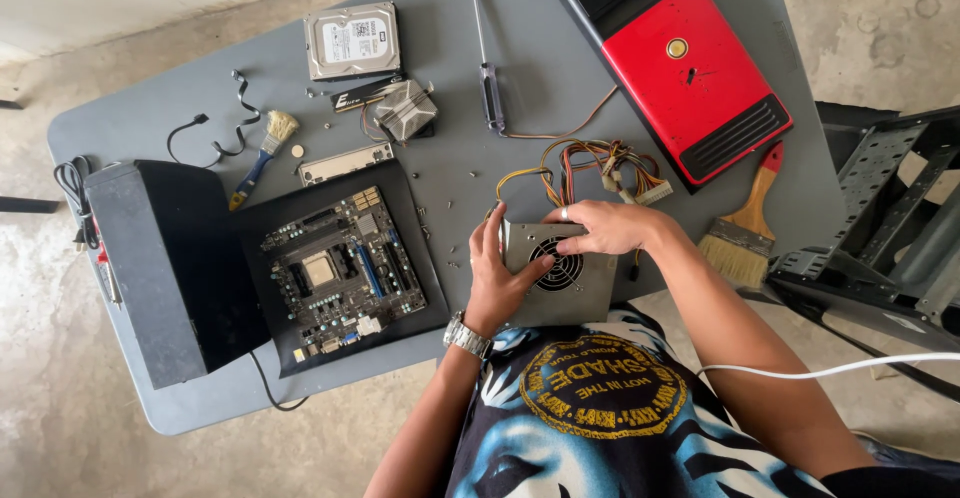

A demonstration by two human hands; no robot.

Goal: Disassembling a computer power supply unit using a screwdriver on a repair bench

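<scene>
A grey metal power supply box with a round fan grille sits at the near edge of the grey table. My left hand grips its left side, thumb on the fan grille. My right hand lies over its top edge, a ring on one finger. A bundle of coloured wires with white plugs trails from the box toward the far side.
A motherboard lies on a black panel next to a black box at left. Farther back are a hard drive, a heatsink fan, a long screwdriver, a small brush, a red-and-black case front, a paintbrush and loose screws. A metal chassis stands at right.
</scene>
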